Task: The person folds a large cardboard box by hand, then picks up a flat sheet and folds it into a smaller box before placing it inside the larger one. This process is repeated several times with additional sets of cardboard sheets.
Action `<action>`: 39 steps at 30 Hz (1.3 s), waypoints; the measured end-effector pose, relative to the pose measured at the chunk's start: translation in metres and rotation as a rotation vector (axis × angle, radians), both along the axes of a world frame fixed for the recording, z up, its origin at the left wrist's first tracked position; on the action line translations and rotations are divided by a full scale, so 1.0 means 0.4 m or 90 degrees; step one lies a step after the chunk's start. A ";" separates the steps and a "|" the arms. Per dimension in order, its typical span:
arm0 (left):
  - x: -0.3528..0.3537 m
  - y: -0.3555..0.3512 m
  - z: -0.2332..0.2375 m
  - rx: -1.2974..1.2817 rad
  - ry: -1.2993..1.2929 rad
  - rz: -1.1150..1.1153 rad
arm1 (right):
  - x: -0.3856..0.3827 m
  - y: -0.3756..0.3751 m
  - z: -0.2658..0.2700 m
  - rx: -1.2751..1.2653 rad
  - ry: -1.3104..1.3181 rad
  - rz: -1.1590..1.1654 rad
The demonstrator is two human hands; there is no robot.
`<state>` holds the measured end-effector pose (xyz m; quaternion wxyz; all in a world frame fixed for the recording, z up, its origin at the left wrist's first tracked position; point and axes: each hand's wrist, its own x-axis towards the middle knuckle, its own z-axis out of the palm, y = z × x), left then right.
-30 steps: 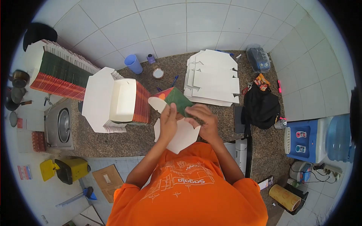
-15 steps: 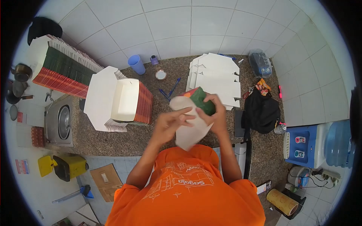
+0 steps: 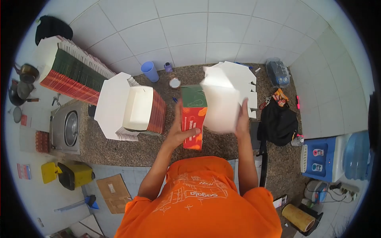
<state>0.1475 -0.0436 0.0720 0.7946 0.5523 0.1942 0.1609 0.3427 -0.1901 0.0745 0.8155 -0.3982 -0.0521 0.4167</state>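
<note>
My left hand [image 3: 177,131] has its fingers clamped on the red-and-green paperboard carton [image 3: 192,119], over the bench [image 3: 115,151], right of the nested cartons [image 3: 158,115]. My right hand [image 3: 242,122] is at the carton's blurred white flap [image 3: 222,107]; whether those fingers pinch, I cannot tell. It should feel light, stiff but creasable, best held by its walls.

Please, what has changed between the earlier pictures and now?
The carton was turned, its red side now facing the camera. The left hand has moved onto that side and grips it; the right hand has moved right, to the edge of the carton's blurred white part. The nested cartons, flat white stack and blue cup stayed in place.
</note>
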 end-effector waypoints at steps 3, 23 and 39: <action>-0.008 0.000 -0.001 0.147 -0.042 -0.010 | -0.034 -0.026 -0.030 -0.149 -0.162 -0.066; -0.290 0.074 0.036 0.570 0.203 0.283 | -0.196 0.428 0.039 -0.081 -0.678 0.451; -0.379 0.100 -0.021 0.768 0.258 0.535 | -0.252 0.807 0.038 -0.344 -1.277 0.365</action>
